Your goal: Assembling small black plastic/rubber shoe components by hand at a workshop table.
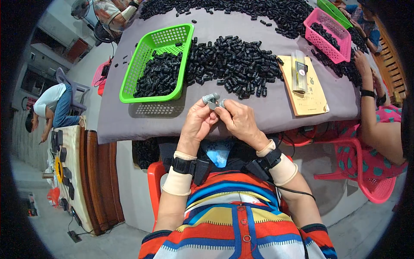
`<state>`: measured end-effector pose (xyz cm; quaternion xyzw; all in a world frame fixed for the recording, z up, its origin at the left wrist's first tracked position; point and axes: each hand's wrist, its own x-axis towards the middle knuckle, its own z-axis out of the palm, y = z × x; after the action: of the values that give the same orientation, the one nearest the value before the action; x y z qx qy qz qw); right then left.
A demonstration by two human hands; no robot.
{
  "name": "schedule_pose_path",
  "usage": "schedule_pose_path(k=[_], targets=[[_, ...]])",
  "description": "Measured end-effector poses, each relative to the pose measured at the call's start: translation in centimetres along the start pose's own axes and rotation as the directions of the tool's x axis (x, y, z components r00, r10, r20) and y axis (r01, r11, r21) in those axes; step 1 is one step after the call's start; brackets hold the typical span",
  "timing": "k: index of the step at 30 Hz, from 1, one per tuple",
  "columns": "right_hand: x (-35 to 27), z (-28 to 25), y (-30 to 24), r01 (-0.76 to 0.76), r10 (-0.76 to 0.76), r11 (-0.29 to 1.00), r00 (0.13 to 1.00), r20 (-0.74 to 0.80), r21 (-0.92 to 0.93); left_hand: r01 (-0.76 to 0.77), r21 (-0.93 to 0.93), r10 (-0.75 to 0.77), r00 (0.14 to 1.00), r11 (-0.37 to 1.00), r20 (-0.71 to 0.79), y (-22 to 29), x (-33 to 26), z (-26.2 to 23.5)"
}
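Both hands meet in front of me over the near edge of the cloth-covered table (267,123). My left hand (196,122) is closed, pinching a small grey piece (212,105) between thumb and fingertips. From the other side my right hand (239,120) closes its thumb and forefinger on the same piece. Silvery wrapping covers a fingertip on each hand. The piece is mostly hidden by the fingers, so its exact kind does not show. Just beyond them lies a heap of small black plastic parts (241,64).
A green basket (123,93) partly filled with black parts stands at left. To the right, a clear plastic tube (298,71) lies on a tan booklet (312,101). Farther right is a pink basket (345,54), near a co-worker's arm (366,73). More black parts (215,5) cover the far side.
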<state>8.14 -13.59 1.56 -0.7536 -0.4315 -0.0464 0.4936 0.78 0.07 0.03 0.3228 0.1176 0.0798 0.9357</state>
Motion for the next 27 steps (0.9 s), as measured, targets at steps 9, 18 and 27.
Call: schedule_pose_path(k=[9,18,27], targets=[[0.04,-0.01,-0.25,0.006,-0.006,1.0,1.0,0.019,-0.006,0.017,-0.005,-0.017,1.0,1.0,0.001,0.05,-0.17,-0.09],[0.16,0.2,-0.02,0.017,-0.017,1.0,1.0,0.0,-0.015,-0.006,0.018,0.006,1.0,1.0,0.01,-0.14,-0.03,0.01],[0.0,-0.04,-0.13,0.033,-0.032,0.999,0.999,0.013,-0.017,-0.005,-0.003,0.005,1.0,1.0,-0.007,-0.02,-0.24,-0.02]])
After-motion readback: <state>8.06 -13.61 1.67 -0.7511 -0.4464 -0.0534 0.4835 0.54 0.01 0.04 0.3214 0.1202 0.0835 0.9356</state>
